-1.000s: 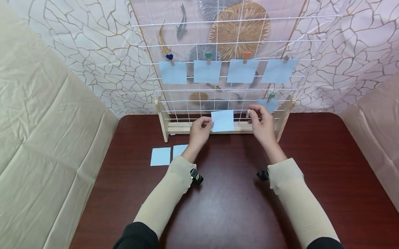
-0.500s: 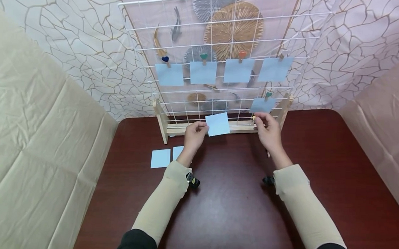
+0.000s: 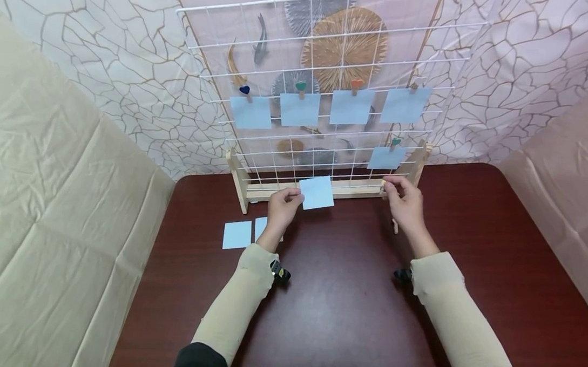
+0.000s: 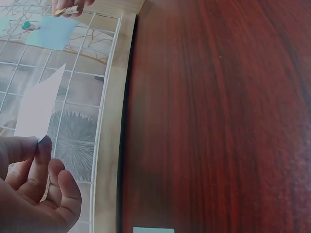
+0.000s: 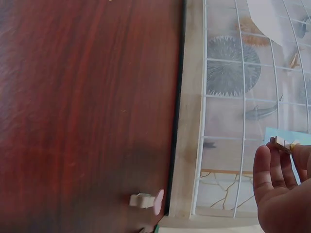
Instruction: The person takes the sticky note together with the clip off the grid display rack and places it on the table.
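Note:
My left hand (image 3: 282, 207) pinches a light blue paper square (image 3: 317, 193) by its left edge, in front of the lower part of a white wire grid (image 3: 294, 167). In the left wrist view the thumb and index finger grip the corner of that paper. My right hand (image 3: 407, 206) pinches a small wooden clothespin (image 5: 281, 144) with a yellow end, near the grid's lower right. Just above it, a blue paper square (image 3: 387, 157) hangs from a green heart clothespin (image 3: 396, 141). Several more blue squares (image 3: 299, 109) hang in a row higher up.
Two blue paper squares (image 3: 236, 235) lie on the dark red table (image 3: 338, 304) at left, one partly behind the left arm. A loose clothespin with a pink heart (image 5: 146, 200) lies by the grid's wooden base (image 3: 357, 189). Cloth-covered panels (image 3: 70, 197) flank the table.
Both hands have drawn down and back from the grid, and farther apart. The left hand still holds the paper, the right hand the clothespin; the hanging square at lower right is now uncovered.

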`<state>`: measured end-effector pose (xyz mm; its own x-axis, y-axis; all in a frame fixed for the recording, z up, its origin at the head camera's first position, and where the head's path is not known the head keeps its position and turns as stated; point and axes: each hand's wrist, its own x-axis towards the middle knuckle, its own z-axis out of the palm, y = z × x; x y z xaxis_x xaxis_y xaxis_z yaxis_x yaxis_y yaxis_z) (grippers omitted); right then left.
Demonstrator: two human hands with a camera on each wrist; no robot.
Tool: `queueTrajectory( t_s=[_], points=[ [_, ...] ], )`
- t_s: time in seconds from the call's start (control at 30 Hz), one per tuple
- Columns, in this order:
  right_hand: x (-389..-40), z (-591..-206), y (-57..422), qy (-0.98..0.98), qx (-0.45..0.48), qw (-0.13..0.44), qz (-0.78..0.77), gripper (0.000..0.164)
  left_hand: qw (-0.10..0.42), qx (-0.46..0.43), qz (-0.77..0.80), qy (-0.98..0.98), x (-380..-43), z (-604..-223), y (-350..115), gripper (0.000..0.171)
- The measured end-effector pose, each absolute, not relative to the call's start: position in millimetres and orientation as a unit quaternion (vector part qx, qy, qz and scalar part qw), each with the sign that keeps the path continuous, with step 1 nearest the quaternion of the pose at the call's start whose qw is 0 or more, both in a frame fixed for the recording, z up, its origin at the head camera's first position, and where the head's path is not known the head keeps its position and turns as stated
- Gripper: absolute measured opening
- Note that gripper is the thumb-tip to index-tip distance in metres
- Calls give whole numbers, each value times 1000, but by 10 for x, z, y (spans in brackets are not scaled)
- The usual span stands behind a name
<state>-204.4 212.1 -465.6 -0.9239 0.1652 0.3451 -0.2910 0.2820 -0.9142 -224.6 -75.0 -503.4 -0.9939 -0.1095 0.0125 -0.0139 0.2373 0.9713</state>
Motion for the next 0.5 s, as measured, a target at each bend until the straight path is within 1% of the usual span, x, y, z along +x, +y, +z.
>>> queueTrajectory(
  t_s=[0.27,0.5],
  points=[
    [-2008,-4716,2241,-765,18,171,620,22,35,58,-608,-791,-2228,-5077,-817,19],
    [-1948,-4772,2393,-778,-10,148,610,23,23,61,-606,-793,-2193,-5125,-855,18]
  ],
)
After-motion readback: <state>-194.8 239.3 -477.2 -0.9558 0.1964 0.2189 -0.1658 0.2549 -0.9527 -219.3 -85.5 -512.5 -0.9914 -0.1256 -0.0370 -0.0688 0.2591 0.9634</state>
